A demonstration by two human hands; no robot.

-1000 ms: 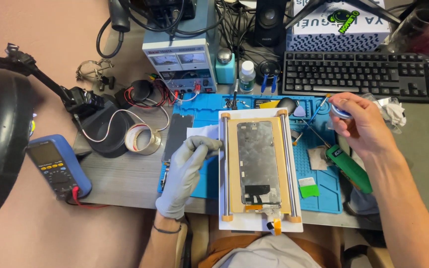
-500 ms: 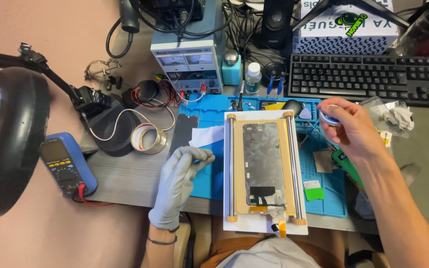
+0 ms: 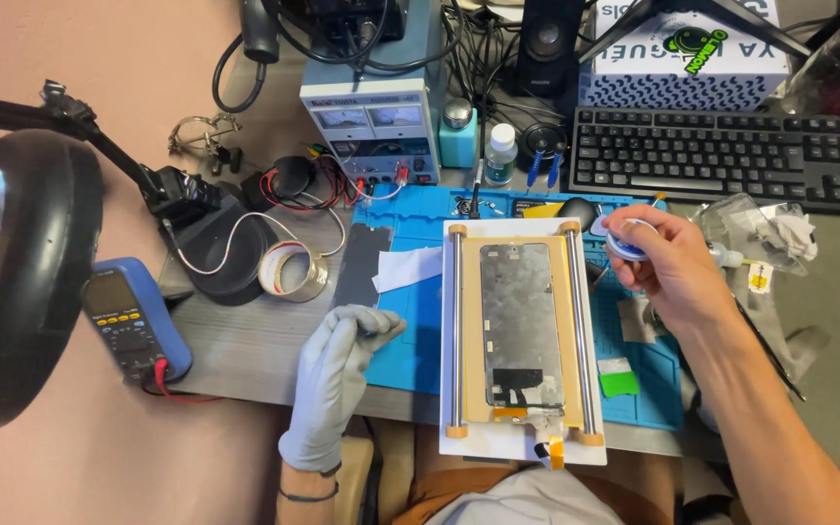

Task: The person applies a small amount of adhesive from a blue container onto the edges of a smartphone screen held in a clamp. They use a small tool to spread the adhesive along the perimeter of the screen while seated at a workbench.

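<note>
A dark phone display panel (image 3: 520,321) lies face down in a white fixture (image 3: 459,437) with two metal rods along its sides, on a blue work mat (image 3: 410,340). My left hand (image 3: 337,379), in a grey glove, rests on the mat's left edge beside the fixture, fingers loosely curled with nothing in them. My bare right hand (image 3: 673,267) hovers at the fixture's upper right corner and pinches a small round white-and-blue spool (image 3: 624,241).
A magnifier lamp (image 3: 12,282) and a blue multimeter (image 3: 133,321) stand at the left. A tape roll (image 3: 292,272), a bench power supply (image 3: 371,122), small bottles (image 3: 501,154), a keyboard (image 3: 731,156) and a crumpled plastic bag (image 3: 760,233) lie behind and to the right.
My left hand slid down and left, away from the fixture. My right hand, still on the spool, came closer to the fixture's corner and now covers the green-handled tool.
</note>
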